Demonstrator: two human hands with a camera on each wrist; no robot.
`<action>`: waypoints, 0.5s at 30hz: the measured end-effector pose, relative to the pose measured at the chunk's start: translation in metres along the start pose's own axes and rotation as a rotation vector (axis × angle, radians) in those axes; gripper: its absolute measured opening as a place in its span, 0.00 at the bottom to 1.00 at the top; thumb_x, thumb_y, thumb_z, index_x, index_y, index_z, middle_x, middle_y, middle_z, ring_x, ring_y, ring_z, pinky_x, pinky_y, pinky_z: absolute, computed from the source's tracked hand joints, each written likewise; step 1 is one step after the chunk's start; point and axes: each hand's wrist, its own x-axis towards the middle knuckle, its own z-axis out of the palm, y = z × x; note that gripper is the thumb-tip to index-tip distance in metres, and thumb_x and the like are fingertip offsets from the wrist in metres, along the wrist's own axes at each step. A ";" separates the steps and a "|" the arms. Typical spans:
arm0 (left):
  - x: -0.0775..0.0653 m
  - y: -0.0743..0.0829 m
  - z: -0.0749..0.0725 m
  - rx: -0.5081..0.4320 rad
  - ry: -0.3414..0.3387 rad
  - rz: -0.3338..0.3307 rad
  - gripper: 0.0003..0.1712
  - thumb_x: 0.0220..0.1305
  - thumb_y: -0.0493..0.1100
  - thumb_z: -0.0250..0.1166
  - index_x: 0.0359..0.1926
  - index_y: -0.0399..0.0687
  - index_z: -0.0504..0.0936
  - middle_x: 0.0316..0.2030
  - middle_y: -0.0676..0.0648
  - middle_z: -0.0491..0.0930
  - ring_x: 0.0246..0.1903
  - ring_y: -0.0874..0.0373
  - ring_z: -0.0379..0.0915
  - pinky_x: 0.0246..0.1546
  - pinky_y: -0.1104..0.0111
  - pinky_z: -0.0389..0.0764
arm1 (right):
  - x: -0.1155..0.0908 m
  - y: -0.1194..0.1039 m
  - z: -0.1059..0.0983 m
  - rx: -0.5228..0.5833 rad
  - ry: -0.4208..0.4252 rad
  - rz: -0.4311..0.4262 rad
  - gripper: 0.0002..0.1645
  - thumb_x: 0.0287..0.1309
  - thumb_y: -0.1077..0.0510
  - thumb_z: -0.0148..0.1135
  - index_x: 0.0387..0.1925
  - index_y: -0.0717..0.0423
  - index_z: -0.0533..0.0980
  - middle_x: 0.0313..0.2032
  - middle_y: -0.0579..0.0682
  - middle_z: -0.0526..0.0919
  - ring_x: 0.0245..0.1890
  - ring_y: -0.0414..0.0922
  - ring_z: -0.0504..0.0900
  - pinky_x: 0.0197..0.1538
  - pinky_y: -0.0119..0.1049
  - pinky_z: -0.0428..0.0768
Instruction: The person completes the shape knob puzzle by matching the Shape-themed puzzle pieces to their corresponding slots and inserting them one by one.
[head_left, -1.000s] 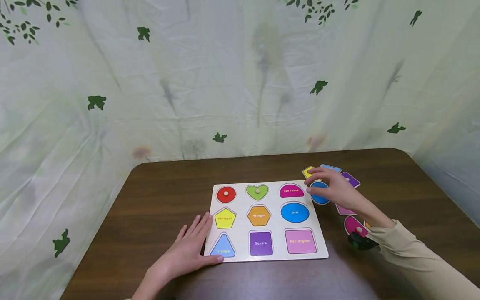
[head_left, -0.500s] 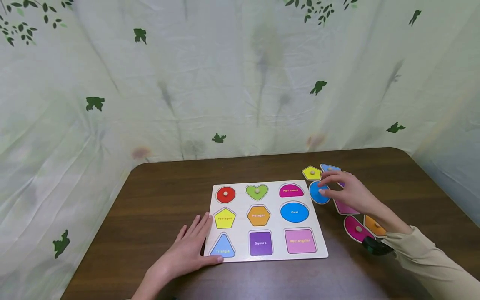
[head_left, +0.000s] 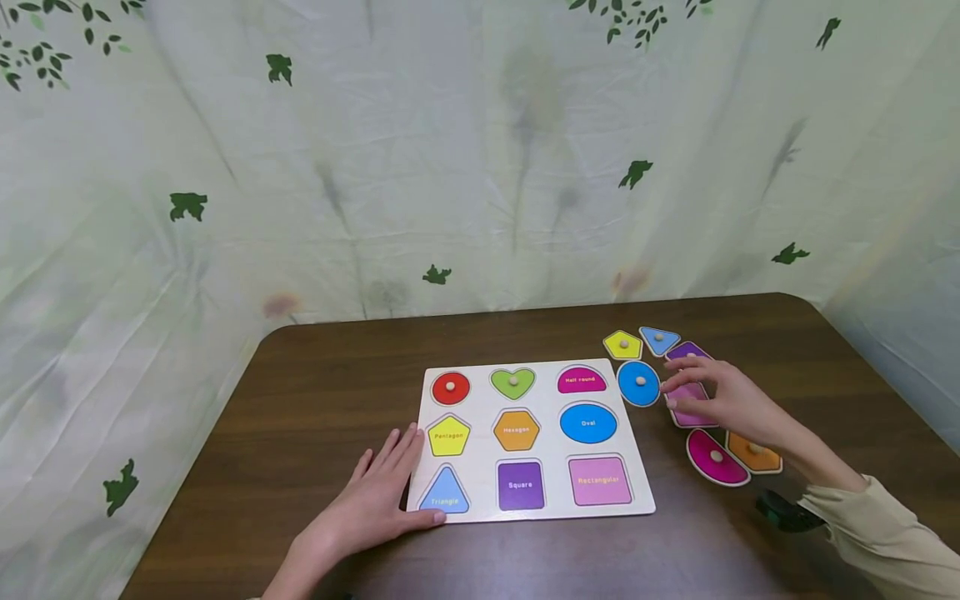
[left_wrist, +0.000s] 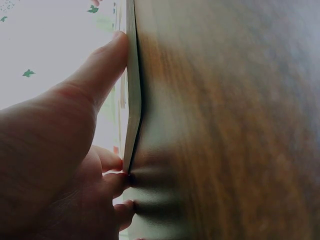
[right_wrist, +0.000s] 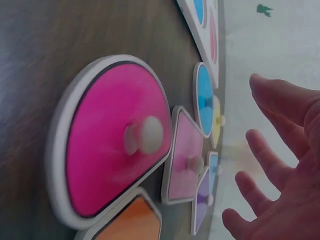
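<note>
The board (head_left: 483,487) lay on the table (head_left: 330,375), the left hand (head_left: 372,500) at its left edge with fingers extended and slightly parted, thumb on its near left corner. Right of the board, the right hand (head_left: 738,404) hung over the pink piece (right_wrist: 182,157), fingers apart, pinching nothing. The blue piece (head_left: 637,393) lay just beside the board's right edge; the magenta piece (head_left: 711,468) and orange piece (head_left: 752,460) lay right of its near half. The red circle (head_left: 444,393) and green heart (head_left: 504,385) sat in its far row.
</note>
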 end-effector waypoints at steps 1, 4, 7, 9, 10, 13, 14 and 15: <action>0.000 0.000 0.000 0.001 0.000 -0.001 0.66 0.48 0.73 0.69 0.77 0.44 0.51 0.77 0.45 0.46 0.75 0.43 0.36 0.68 0.38 0.41 | -0.002 0.001 -0.001 0.004 -0.006 -0.002 0.16 0.53 0.59 0.74 0.45 0.57 0.84 0.59 0.65 0.74 0.60 0.67 0.66 0.41 0.45 0.83; 0.000 0.000 0.000 0.003 0.003 -0.001 0.66 0.47 0.73 0.69 0.77 0.44 0.51 0.77 0.45 0.46 0.75 0.43 0.36 0.68 0.38 0.41 | -0.007 0.004 -0.002 0.028 -0.024 -0.009 0.19 0.51 0.60 0.75 0.47 0.58 0.84 0.58 0.65 0.74 0.59 0.65 0.66 0.38 0.37 0.83; 0.000 -0.001 0.001 0.005 0.005 0.003 0.66 0.48 0.74 0.69 0.77 0.43 0.51 0.77 0.45 0.46 0.75 0.43 0.36 0.68 0.39 0.41 | -0.013 0.008 -0.002 0.026 -0.025 -0.022 0.21 0.51 0.58 0.76 0.48 0.57 0.84 0.58 0.64 0.75 0.59 0.64 0.67 0.37 0.34 0.82; 0.000 -0.001 0.001 0.006 0.008 0.006 0.66 0.48 0.74 0.68 0.77 0.43 0.51 0.77 0.45 0.46 0.75 0.43 0.36 0.68 0.39 0.41 | -0.016 0.010 -0.002 0.002 -0.023 -0.033 0.20 0.50 0.57 0.76 0.47 0.55 0.85 0.57 0.64 0.76 0.58 0.64 0.67 0.38 0.37 0.82; 0.001 -0.001 0.001 0.006 0.009 0.008 0.66 0.48 0.74 0.68 0.77 0.43 0.51 0.77 0.45 0.46 0.75 0.44 0.36 0.68 0.39 0.41 | -0.018 0.011 -0.002 -0.014 -0.020 -0.037 0.19 0.50 0.57 0.76 0.46 0.54 0.85 0.57 0.63 0.76 0.58 0.65 0.68 0.39 0.39 0.82; 0.001 -0.002 0.002 0.004 0.010 0.009 0.66 0.48 0.74 0.68 0.77 0.44 0.51 0.77 0.45 0.46 0.75 0.44 0.35 0.68 0.39 0.41 | -0.024 0.015 -0.002 -0.043 -0.018 -0.051 0.15 0.48 0.58 0.77 0.42 0.51 0.87 0.56 0.63 0.77 0.57 0.66 0.69 0.43 0.47 0.81; 0.001 -0.002 0.002 0.003 0.010 0.009 0.66 0.48 0.74 0.68 0.77 0.44 0.51 0.77 0.45 0.46 0.75 0.44 0.35 0.68 0.39 0.41 | -0.026 0.016 -0.002 -0.050 -0.020 -0.050 0.15 0.48 0.58 0.77 0.41 0.50 0.87 0.56 0.63 0.77 0.57 0.66 0.69 0.44 0.49 0.80; 0.001 -0.002 0.002 0.004 0.010 0.009 0.66 0.48 0.74 0.68 0.77 0.44 0.51 0.77 0.45 0.46 0.75 0.44 0.35 0.68 0.39 0.41 | -0.028 0.017 -0.002 -0.054 -0.022 -0.049 0.14 0.48 0.59 0.77 0.40 0.49 0.87 0.56 0.63 0.77 0.57 0.66 0.69 0.44 0.51 0.80</action>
